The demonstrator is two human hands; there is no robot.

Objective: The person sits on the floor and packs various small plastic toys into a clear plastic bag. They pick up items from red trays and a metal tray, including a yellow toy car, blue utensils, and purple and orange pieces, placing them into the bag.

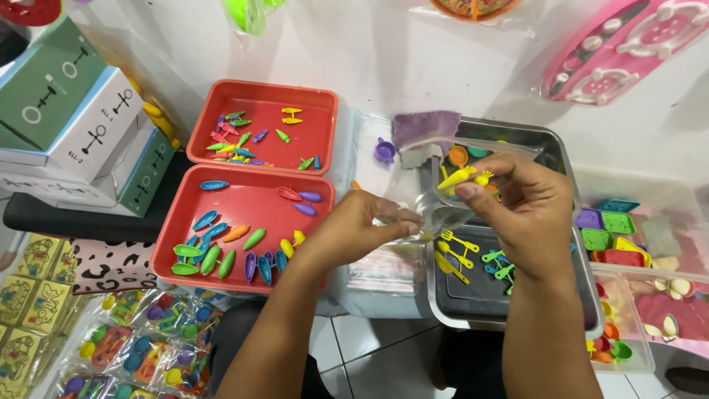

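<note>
Above the metal tray (569,170), the right hand (528,207) pinches a yellow toy piece (459,176) at its fingertips. The left hand (354,229) pinches the clear bag (436,214), just below that piece.

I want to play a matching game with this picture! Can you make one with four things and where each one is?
Things:
1. yellow toy piece
2. clear plastic bag
3. yellow toy forks
4. blue and green boat-shaped pieces

Places:
A. lying in the metal tray
B. in the nearer red tray
C. pinched in the right hand
D. held by the left hand

Pairs: 1-C, 2-D, 3-A, 4-B
</note>
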